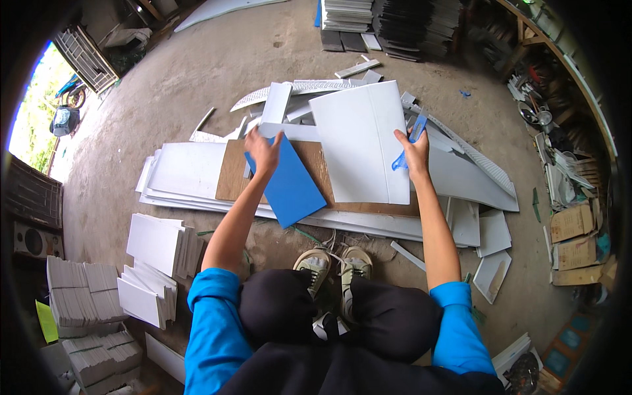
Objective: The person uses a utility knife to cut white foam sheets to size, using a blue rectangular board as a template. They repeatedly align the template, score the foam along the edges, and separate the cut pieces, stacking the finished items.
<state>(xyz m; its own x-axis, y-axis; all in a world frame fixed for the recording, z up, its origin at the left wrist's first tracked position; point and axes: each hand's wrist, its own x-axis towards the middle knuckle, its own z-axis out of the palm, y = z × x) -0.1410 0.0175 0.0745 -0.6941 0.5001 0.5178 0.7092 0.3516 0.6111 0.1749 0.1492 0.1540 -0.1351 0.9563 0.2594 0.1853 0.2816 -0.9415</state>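
Observation:
My left hand is closed on the upper end of a flat, rectangular blue board, which slants over a brown wooden board. Its fingertips are slightly blurred. In my right hand is a blue utility knife, its upper part sticking out above the fist. That hand is at the right edge of a large white foam sheet; I cannot tell whether it also grips the sheet. Another bit of blue shows just below the right fingers, and what it belongs to is unclear.
Long white sheets lie under the wooden board, with white offcuts heaped behind. Stacks of cut white panels stand at the left. Black and white sheet piles rise at the back. Cardboard boxes sit at the right.

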